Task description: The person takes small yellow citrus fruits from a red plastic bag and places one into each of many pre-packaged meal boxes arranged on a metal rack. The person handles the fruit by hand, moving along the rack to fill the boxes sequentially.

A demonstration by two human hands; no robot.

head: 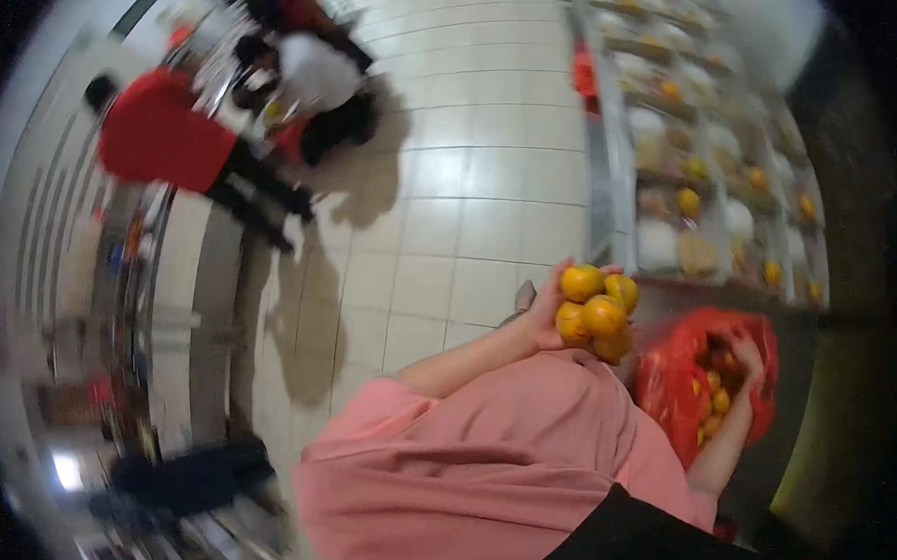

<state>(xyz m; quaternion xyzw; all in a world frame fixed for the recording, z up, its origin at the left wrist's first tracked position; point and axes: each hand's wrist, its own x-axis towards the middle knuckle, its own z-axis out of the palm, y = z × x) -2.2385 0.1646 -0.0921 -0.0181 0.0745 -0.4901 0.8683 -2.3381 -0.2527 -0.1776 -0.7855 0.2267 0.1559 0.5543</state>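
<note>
In my left hand (546, 322) is a cluster of several yellow-orange citrus fruits (604, 314), held against the palm in front of my pink shirt (501, 443). My right hand (749, 358) reaches into the mouth of a red plastic bag (663, 379), with more orange citrus fruits (719, 401) inside. The right fingers are blurred and partly hidden by the bag, so whether they grip a fruit is unclear. Just beyond both hands stand rows of filled compartment food trays (657, 252), many with an orange fruit in them.
The trays line a long table (608, 190) running away from me. At left, a person in a red top (164, 131) leans over a counter, and a person in a white top (319, 72) crouches nearby. Pale floor tiles (481, 173) lie between. Dark shapes at lower left are blurred.
</note>
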